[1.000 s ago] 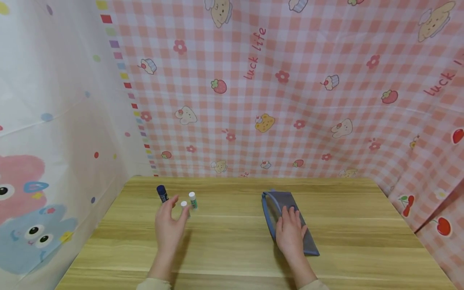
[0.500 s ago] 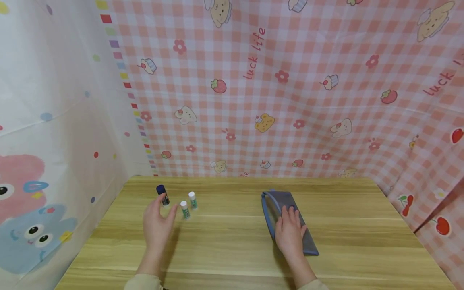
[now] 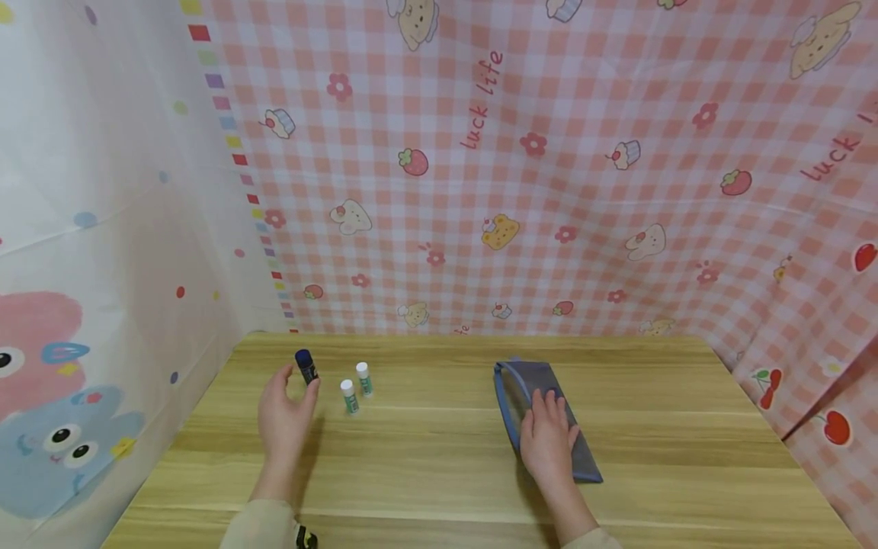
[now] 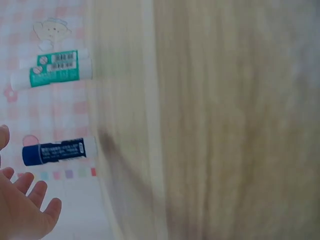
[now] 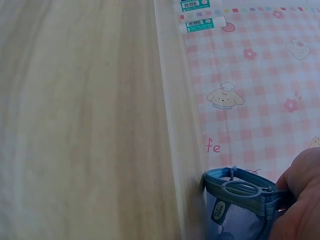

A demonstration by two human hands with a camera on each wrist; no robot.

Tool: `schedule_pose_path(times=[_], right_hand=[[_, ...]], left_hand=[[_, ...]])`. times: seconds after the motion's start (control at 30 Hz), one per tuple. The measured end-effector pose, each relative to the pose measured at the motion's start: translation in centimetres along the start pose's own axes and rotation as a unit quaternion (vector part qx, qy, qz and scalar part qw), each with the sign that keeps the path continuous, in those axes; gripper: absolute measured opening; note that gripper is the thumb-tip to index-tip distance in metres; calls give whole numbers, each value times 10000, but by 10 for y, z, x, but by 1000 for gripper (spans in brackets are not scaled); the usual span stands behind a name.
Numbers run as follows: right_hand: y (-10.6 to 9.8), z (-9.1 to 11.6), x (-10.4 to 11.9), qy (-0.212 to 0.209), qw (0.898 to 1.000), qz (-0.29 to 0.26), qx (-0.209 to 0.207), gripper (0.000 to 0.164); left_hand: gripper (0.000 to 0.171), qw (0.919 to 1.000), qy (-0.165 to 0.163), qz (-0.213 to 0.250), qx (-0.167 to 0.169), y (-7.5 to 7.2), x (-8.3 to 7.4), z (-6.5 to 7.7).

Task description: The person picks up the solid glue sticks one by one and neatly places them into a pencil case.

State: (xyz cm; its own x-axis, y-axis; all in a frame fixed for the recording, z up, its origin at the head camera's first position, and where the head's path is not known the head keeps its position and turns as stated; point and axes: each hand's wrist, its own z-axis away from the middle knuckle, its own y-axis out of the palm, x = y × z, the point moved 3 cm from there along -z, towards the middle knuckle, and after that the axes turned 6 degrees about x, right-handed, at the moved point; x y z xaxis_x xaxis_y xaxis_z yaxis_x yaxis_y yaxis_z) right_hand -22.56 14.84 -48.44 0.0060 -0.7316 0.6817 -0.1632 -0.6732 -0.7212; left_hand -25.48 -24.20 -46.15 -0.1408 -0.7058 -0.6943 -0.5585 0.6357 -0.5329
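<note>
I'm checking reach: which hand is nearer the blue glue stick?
Left. The left hand is just in front of the blue glue stick; the right hand is farther right, on the zip pouch.

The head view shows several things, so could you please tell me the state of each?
Blue-capped tube: upright, cap on.
Front white-capped tube: upright, cap on.
Rear white-capped tube: upright, cap on.
Pouch: mouth open, contents not clear.
Left grip: thumb and fingers apart, holding nothing.
Right grip: on the pouch; whether pinching it is unclear.
Checked cloth backdrop: hanging, creased.
</note>
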Motion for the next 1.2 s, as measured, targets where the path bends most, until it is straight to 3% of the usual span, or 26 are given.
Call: schedule_pose_path(times=[0.27,0.5,0.8,1.2], right_hand=[[0,0,0,23,10000,66,34,44],[-1,0,0,39,10000,36,46,44],[-1,1,1,-26,10000,-32,-44,44],[-1,1,2,-29,10000,-41,-45,44]], left_hand=[[55,9939,-861,300,616,3,18,-10],[60,9862,-1260,569,911,2,27,-20],[60,9796,-1395,996,1049,11,33,-26],[55,9737,-1428,1567,836,23,35,-31]])
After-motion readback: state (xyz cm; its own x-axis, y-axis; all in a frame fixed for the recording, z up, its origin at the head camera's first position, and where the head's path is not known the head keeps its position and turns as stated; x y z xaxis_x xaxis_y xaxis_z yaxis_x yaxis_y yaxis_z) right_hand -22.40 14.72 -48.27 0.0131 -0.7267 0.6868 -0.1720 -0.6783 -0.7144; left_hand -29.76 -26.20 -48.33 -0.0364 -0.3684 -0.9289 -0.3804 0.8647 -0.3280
